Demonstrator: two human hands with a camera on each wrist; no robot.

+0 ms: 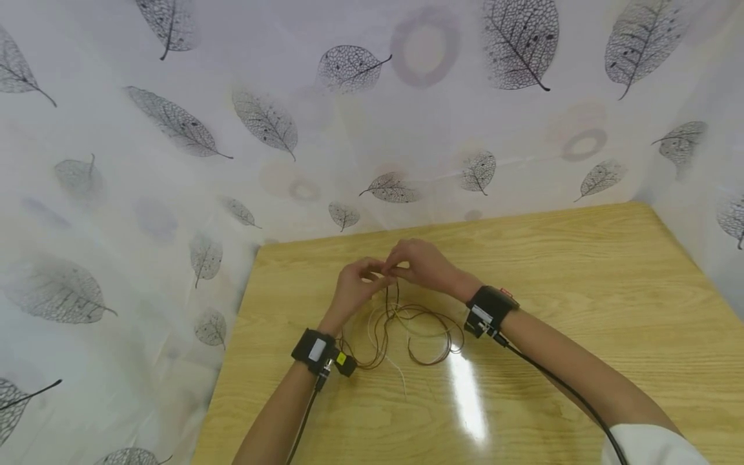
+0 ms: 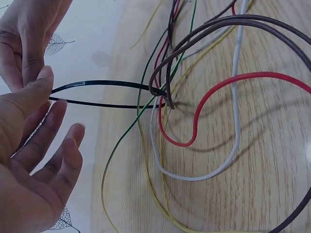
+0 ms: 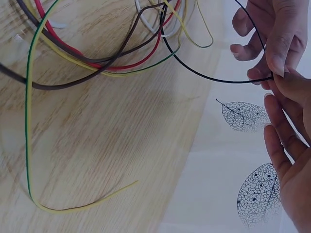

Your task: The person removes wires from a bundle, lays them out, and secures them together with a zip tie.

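Observation:
A black cable tie [image 2: 107, 83] forms a long loop around a bundle of thin wires, its ends meeting at the fingertips of both hands. My left hand [image 1: 356, 285] pinches the tie between thumb and index finger, the other fingers spread loosely. Right against it, my right hand [image 1: 429, 266] pinches the tie at the same spot. The joint between its ends is hidden by fingers. Through the loop pass brown wire [image 2: 252, 22], red wire [image 2: 252, 75], white wire [image 2: 236, 97] and yellow-green wire [image 3: 29, 121], which spread in loose curls below the hands.
The wires lie over a wood-grain table [image 1: 581, 310], with a bright reflection near its middle. A pale leaf-patterned sheet [image 1: 360, 135] hangs behind the table and along its sides. Black wrist straps with cables [image 1: 302, 420] sit on both forearms.

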